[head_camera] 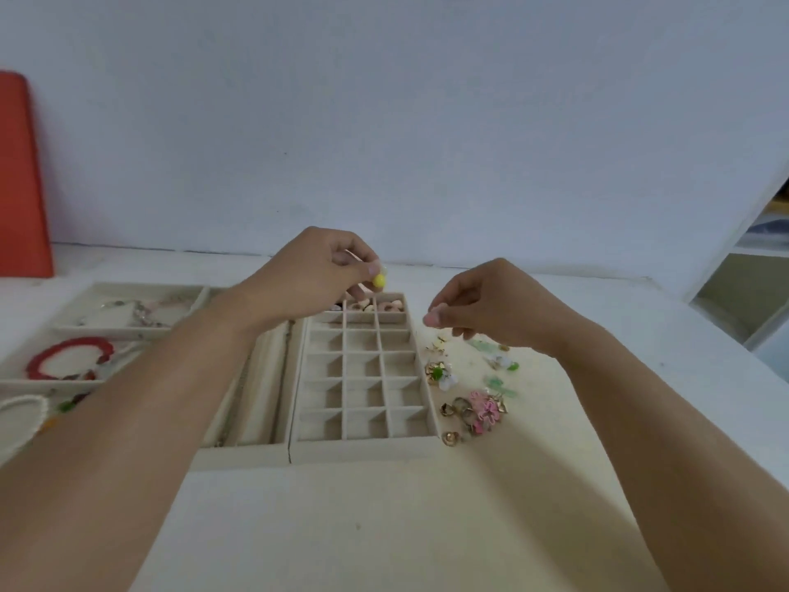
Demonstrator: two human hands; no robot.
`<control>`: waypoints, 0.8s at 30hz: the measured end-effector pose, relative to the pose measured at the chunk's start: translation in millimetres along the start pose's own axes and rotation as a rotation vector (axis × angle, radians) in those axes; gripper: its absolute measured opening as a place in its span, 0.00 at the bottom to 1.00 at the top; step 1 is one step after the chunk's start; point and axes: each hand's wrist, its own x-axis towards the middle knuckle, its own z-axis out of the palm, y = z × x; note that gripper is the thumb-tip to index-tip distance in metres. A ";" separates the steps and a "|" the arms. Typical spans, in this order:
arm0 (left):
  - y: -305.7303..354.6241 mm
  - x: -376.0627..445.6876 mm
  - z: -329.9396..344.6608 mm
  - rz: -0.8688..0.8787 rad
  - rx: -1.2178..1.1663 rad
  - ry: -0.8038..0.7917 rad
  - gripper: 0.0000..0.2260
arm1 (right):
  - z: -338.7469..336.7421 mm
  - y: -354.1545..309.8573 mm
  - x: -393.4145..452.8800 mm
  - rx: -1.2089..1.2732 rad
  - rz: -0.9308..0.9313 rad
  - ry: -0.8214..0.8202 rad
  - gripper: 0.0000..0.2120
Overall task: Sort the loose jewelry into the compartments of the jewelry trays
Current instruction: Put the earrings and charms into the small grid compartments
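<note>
The left hand [316, 275] pinches a small yellow earring [378, 280] above the far row of the grid tray [363, 450]. It looks light, hard and slippery, best pinched by its bead. The right hand [482, 305], fingers curled, hovers right of the tray; whether it holds anything I cannot tell.

I see soft, even daylight, faint shadows under both forearms, slight overall blur and wide-angle bowing at edges.
</note>
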 end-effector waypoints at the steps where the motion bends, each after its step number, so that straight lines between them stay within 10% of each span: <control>1: -4.3 -1.3 -6.3 -0.018 -0.002 0.016 0.05 | 7.5 -9.0 7.8 -0.005 -0.024 -0.006 0.09; 24: -53.1 0.1 -71.3 -0.208 0.048 0.228 0.04 | 90.2 -57.8 102.4 -0.236 -0.039 -0.186 0.05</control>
